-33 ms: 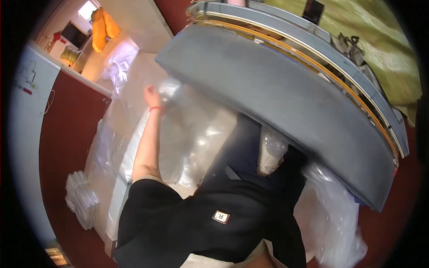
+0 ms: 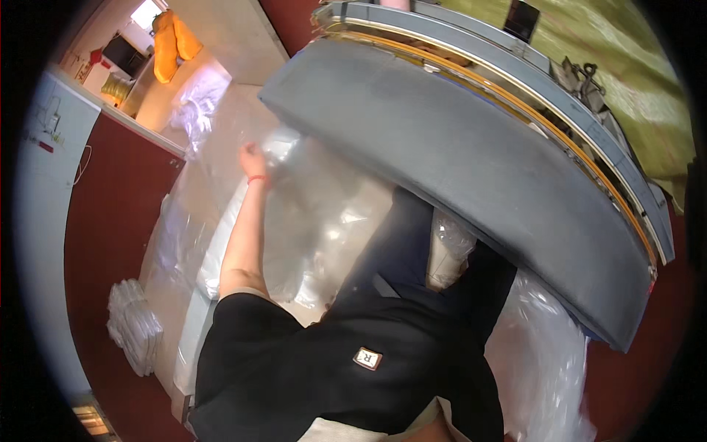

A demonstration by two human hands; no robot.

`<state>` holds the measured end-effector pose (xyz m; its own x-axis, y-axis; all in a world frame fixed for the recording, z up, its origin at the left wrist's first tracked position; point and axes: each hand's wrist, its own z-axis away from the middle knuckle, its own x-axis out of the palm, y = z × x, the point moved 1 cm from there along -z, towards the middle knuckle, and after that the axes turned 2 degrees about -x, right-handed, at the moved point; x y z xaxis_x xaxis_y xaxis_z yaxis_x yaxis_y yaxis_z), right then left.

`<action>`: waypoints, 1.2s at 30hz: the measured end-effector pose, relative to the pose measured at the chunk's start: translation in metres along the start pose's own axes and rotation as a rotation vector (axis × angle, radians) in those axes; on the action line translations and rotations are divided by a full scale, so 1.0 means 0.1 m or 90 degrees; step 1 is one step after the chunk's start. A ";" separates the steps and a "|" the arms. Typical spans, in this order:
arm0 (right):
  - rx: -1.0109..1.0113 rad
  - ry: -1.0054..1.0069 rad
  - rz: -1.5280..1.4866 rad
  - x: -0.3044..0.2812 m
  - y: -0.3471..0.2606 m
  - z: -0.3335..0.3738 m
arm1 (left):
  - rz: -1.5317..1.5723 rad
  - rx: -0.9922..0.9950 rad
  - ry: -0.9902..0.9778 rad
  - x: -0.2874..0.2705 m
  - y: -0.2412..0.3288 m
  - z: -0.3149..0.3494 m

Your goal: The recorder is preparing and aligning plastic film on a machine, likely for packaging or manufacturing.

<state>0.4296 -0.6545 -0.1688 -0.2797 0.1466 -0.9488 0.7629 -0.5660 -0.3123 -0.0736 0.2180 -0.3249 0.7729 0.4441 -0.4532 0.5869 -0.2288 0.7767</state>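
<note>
My left arm reaches forward over a broad spread of clear plastic film (image 2: 346, 177). At its end my left hand (image 2: 252, 160), with a red band at the wrist, is closed, fingers curled in. The film's bright folds lie right beside the fist, but whatever is inside the fingers is hidden. My right hand is out of the picture; only the right sleeve shows at the lower edge. More clear plastic (image 2: 541, 353) hangs in loose folds at my right side. A long grey padded bar (image 2: 456, 147) crosses in front of me above my legs.
Behind the bar run a metal rail and an orange strip (image 2: 508, 103). A dark phone-like slab (image 2: 521, 20) and a yellow-green woven sheet (image 2: 589, 59) are at the far right. A stack of folded clear bags (image 2: 134, 328) lies at left, and an orange object (image 2: 174, 46) stands far left.
The loose plastic at my right has shifted downward. The view has moved very slightly; my left hand stays closed in the same place.
</note>
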 end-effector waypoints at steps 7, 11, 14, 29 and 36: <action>0.142 0.034 0.080 -0.68 0.06 0.04 | -0.268 0.159 -0.205 -0.05 -0.75 -0.03; 0.251 0.067 0.143 -0.98 -0.10 0.06 | -0.546 0.129 -0.370 0.01 -0.12 0.34; 0.290 0.090 0.152 -0.96 -0.02 -0.20 | -0.565 0.128 -0.347 -0.43 -0.23 0.26; -0.444 -0.051 -0.454 0.62 -3.90 -2.98 | 0.162 0.580 -0.579 -1.37 2.99 1.20; -0.461 -0.278 -0.879 0.78 -4.58 -2.85 | 0.311 0.836 -0.609 -1.29 4.19 1.48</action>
<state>0.2238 -0.1527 -0.1130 -0.9885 -0.1092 0.1048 -0.1329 0.2943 -0.9464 0.1087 -0.0633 -0.0058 0.4992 -0.4113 -0.7627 -0.3233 -0.9050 0.2764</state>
